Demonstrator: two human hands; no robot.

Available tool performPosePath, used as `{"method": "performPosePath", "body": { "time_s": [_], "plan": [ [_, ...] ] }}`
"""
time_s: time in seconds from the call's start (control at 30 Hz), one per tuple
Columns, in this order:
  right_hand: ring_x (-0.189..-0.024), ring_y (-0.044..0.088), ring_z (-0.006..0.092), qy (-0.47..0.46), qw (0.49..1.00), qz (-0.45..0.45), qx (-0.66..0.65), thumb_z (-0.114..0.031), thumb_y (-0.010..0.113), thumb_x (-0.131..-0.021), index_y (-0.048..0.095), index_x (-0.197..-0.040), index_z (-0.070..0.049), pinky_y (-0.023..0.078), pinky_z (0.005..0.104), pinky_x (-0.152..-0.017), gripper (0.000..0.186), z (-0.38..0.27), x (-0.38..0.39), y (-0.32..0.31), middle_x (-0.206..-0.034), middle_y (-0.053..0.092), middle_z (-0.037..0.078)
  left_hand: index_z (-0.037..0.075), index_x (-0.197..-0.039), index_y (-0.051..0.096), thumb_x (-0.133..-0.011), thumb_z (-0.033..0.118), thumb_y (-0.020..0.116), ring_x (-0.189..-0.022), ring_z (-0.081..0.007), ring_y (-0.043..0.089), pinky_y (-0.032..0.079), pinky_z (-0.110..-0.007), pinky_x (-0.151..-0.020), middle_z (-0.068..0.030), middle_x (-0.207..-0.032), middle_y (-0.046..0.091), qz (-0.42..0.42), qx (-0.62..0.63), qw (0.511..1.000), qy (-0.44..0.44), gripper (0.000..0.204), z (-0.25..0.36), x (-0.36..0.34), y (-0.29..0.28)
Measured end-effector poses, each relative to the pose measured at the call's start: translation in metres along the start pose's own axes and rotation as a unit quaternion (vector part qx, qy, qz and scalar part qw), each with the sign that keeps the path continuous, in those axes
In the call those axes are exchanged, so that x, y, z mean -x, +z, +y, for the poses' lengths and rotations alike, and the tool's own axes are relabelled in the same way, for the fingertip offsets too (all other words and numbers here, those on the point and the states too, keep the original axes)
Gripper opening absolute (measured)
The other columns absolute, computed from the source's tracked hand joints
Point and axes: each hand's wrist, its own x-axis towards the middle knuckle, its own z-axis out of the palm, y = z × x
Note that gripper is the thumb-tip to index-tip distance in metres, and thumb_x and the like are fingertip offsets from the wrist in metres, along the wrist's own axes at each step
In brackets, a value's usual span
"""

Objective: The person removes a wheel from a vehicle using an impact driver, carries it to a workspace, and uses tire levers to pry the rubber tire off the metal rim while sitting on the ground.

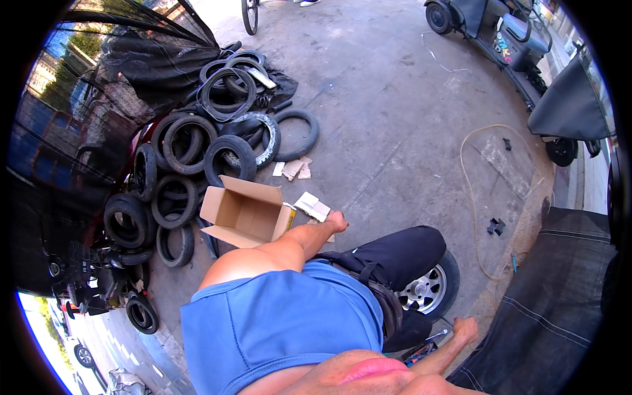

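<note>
My left hand point(337, 221) is out in front of me with its fingers curled closed, just right of a piece of white packaging point(312, 206) on the ground. What it may hold is hidden. An open cardboard box point(247, 214) stands left of that forearm. At the lower right, my right hand point(465, 329) is closed too, and I cannot make out anything in it. Near it lie a shiny metal tool point(438, 334) and a tray of tools point(420, 354), partly covered by my arm. Beside my leg is a wheel point(428, 289) with a silver spoked rim and black tyre, half hidden.
A heap of used tyres point(189, 145) covers the left side, with cardboard scraps point(293, 169) beside it. A pale hose point(469, 191) curves over the ground at right. Dark three-wheeled vehicles point(513, 46) stand at the far right, and a black cover point(553, 296) is close on my right.
</note>
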Motion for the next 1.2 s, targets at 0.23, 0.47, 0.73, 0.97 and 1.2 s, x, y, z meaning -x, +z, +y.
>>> {"method": "performPosePath", "body": {
  "time_s": [0.23, 0.47, 0.73, 0.97, 1.2],
  "plan": [
    [-0.103, 0.071, 0.0360, -0.009, 1.000, 0.010, -0.006, -0.040, 0.077, -0.080, 0.073, -0.108, -0.005, 0.057, 0.0471, -0.087, 0.045, -0.002, 0.004, 0.012, -0.109, 0.073, 0.019, 0.003, -0.120, 0.071, -0.083, 0.042, 0.072, -0.119, -0.0351, 0.063, 0.051, -0.042, -0.103, -0.0217, -0.124, 0.068, 0.006, -0.010, 1.000, -0.003, 0.053, -0.005, -0.002, 0.003],
    [-0.101, 0.071, 0.0365, -0.012, 0.999, 0.024, -0.018, -0.040, 0.077, -0.080, 0.073, -0.105, -0.004, 0.057, 0.0475, -0.087, 0.044, 0.001, 0.006, 0.014, -0.107, 0.074, 0.019, 0.003, -0.127, 0.066, -0.084, 0.041, 0.070, -0.131, -0.0377, 0.054, 0.047, -0.043, -0.108, -0.0268, -0.139, 0.055, -0.037, 0.026, 0.999, -0.026, 0.057, 0.000, -0.007, 0.003],
    [-0.101, 0.071, 0.0363, -0.011, 0.999, 0.025, -0.020, -0.040, 0.077, -0.080, 0.073, -0.106, -0.005, 0.057, 0.0478, -0.087, 0.044, -0.001, 0.009, 0.018, -0.107, 0.074, 0.018, 0.004, -0.125, 0.068, -0.085, 0.044, 0.070, -0.126, -0.0370, 0.058, 0.048, -0.042, -0.106, -0.0240, -0.132, 0.062, 0.003, 0.006, 1.000, -0.026, 0.056, 0.000, -0.003, 0.005],
    [-0.101, 0.071, 0.0366, -0.005, 1.000, 0.027, -0.007, -0.041, 0.077, -0.081, 0.073, -0.106, -0.005, 0.057, 0.0475, -0.087, 0.045, -0.007, 0.019, 0.012, -0.108, 0.074, 0.018, 0.005, -0.129, 0.065, -0.085, 0.041, 0.068, -0.129, -0.0385, 0.055, 0.048, -0.043, -0.107, -0.0268, -0.139, 0.053, -0.044, 0.009, 0.999, -0.017, 0.057, 0.002, 0.000, 0.000],
    [-0.101, 0.072, 0.0358, -0.007, 1.000, 0.027, -0.007, -0.042, 0.077, -0.081, 0.073, -0.108, -0.006, 0.057, 0.0473, -0.086, 0.045, -0.012, 0.027, 0.015, -0.107, 0.074, 0.018, 0.004, -0.130, 0.064, -0.086, 0.042, 0.068, -0.129, -0.0379, 0.055, 0.047, -0.043, -0.107, -0.0261, -0.138, 0.054, -0.042, 0.008, 0.999, -0.017, 0.058, -0.012, -0.006, 0.008]
  ]
}}
